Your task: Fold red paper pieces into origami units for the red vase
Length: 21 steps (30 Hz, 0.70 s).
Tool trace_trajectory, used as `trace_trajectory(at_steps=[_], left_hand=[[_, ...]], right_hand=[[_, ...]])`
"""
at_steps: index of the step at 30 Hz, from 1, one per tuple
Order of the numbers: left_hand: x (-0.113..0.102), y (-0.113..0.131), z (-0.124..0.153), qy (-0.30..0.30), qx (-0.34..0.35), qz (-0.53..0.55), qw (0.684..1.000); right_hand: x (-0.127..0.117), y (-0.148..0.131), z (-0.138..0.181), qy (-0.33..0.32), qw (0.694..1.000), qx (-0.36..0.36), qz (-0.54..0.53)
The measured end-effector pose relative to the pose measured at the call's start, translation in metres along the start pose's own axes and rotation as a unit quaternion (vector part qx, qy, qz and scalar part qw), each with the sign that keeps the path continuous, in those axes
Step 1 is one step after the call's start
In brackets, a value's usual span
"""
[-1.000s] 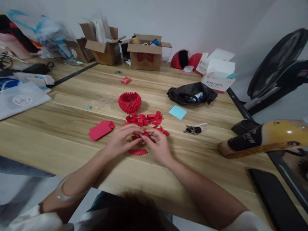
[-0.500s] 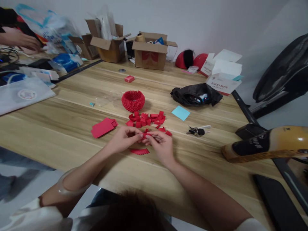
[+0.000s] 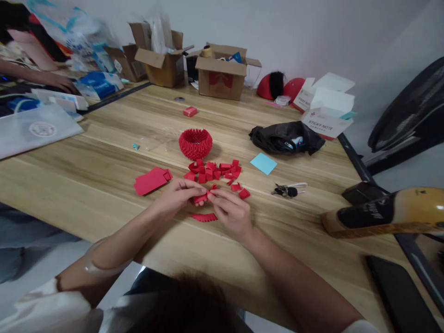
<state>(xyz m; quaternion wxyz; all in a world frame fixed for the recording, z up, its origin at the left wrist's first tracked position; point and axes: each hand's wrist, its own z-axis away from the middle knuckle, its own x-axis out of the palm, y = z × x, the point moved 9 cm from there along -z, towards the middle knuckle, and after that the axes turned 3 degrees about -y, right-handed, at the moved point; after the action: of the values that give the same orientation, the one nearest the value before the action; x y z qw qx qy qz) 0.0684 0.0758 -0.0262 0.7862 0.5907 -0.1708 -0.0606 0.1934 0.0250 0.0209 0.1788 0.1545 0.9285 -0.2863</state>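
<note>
Between my two hands is a small red paper piece, partly hidden by my fingers. My left hand pinches its left side, and my right hand grips its right end with thumb and fingertips. Just below lies a curved row of red folded pieces on the table. Beyond my hands are several loose folded red papers. Behind them stands a red bowl of interlocked folded paper. A stack of flat red paper sheets rests left of my left hand.
A blue sticky note, keys and a black bag lie to the right. A drink bottle lies on its side near a black phone. Cardboard boxes line the back. Another person's hand is at far left.
More of the red paper piece shows between my hands, and my right hand has turned slightly. The other person's hand at far left has moved lower. The view has shifted a little.
</note>
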Motion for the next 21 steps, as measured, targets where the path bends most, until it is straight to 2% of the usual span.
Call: trace_trajectory(at_steps=[4, 8, 10, 12, 14, 17, 19, 21], left_hand=[[0.0, 0.0, 0.0, -0.007, 0.005, 0.001, 1.0], [0.0, 0.005, 0.0, -0.002, 0.02, -0.047, 0.999], [0.0, 0.011, 0.001, 0.009, 0.044, -0.091, 0.995], [-0.001, 0.018, 0.003, 0.019, 0.067, -0.138, 0.988], [0.001, 0.024, 0.004, 0.025, 0.088, -0.169, 0.981], [0.004, 0.027, 0.007, 0.023, 0.104, -0.2, 0.974], [0.007, 0.028, 0.008, 0.02, 0.107, -0.217, 0.97], [0.007, 0.028, 0.008, 0.022, 0.111, -0.231, 0.966]], right_hand=[[0.003, 0.001, 0.004, -0.002, 1.0, -0.009, 0.01], [0.002, 0.0, 0.002, -0.005, 1.0, 0.007, -0.013], [-0.001, 0.002, -0.001, -0.001, 0.998, 0.034, -0.044], [-0.002, 0.013, -0.002, 0.003, 0.989, 0.107, -0.101], [0.001, 0.031, 0.001, 0.008, 0.963, 0.207, -0.175], [0.018, 0.055, 0.014, 0.002, 0.883, 0.359, -0.301], [0.03, 0.057, 0.018, -0.02, 0.846, 0.395, -0.358], [0.035, 0.056, 0.018, -0.029, 0.831, 0.404, -0.381]])
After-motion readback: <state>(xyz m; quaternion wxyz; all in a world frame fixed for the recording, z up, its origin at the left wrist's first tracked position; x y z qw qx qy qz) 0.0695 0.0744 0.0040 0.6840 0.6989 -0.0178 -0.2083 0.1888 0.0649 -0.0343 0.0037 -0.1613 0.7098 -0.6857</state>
